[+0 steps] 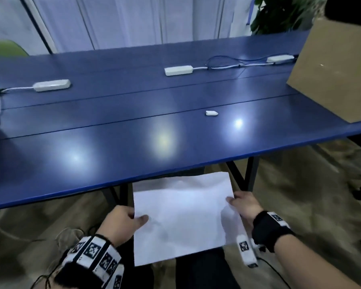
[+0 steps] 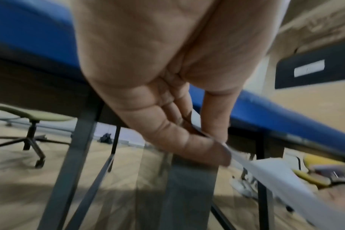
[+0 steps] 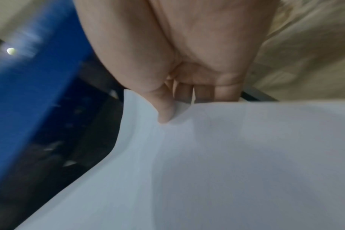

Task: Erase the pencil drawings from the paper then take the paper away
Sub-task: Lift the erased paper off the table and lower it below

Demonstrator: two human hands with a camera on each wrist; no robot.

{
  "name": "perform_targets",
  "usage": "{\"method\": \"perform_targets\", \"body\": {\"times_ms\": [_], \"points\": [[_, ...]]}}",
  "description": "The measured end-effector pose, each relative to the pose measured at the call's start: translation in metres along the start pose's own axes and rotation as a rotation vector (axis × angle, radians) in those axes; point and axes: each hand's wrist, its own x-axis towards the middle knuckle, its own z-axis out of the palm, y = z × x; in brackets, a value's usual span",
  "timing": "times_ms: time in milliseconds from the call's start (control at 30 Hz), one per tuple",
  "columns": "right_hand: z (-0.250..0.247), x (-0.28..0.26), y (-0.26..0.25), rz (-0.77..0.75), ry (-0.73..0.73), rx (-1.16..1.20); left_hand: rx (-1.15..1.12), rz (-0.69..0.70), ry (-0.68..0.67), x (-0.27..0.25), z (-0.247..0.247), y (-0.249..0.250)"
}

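Note:
A white sheet of paper [image 1: 181, 215] hangs in the air below the front edge of the blue table [image 1: 113, 142], over my lap. My left hand [image 1: 131, 221] pinches its left edge, thumb on top and fingers beneath; the left wrist view shows the paper [image 2: 276, 179] edge-on between thumb and fingers. My right hand [image 1: 238, 203] pinches the right edge, and in the right wrist view its thumb presses on the paper [image 3: 226, 163]. Its top face looks blank. A small white eraser [image 1: 211, 113] lies on the table, far from both hands.
Three white power strips [image 1: 178, 70] with cables lie along the table's far side. A cardboard box [image 1: 333, 69] stands at the right end. Dark table legs [image 1: 250, 174] stand just beyond the paper. An office chair [image 2: 29, 121] stands on the floor past the table.

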Motion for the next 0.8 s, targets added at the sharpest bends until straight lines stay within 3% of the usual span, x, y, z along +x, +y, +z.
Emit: {"method": "perform_targets", "body": {"times_ms": [100,167,233,300,400,500,667,800], "points": [[-0.020,-0.057,-0.028,-0.126,-0.144,-0.139,0.039,0.128,-0.053,-0.059,-0.035,-0.003],[-0.040,-0.095,-0.057,-0.229,-0.248,-0.223,0.005,0.141,-0.081,-0.098,-0.069,0.001],[-0.060,-0.123,-0.096,-0.309,-0.308,-0.151,-0.114,0.149,-0.111,-0.117,-0.103,0.007],[-0.074,-0.131,-0.145,-0.360,-0.257,-0.033,-0.158,0.166,-0.019,-0.111,-0.135,0.015],[-0.075,-0.105,-0.218,-0.394,-0.137,-0.010,-0.057,0.154,0.237,-0.071,-0.176,0.046],[-0.062,-0.054,-0.268,-0.360,-0.095,-0.228,0.083,0.098,0.360,-0.011,-0.199,0.066],[-0.038,0.016,-0.311,-0.261,-0.123,-0.493,0.378,0.020,0.313,0.064,-0.208,0.073],[-0.020,0.058,-0.321,-0.186,-0.190,-0.733,0.565,-0.059,0.179,0.116,-0.210,0.051]]}}
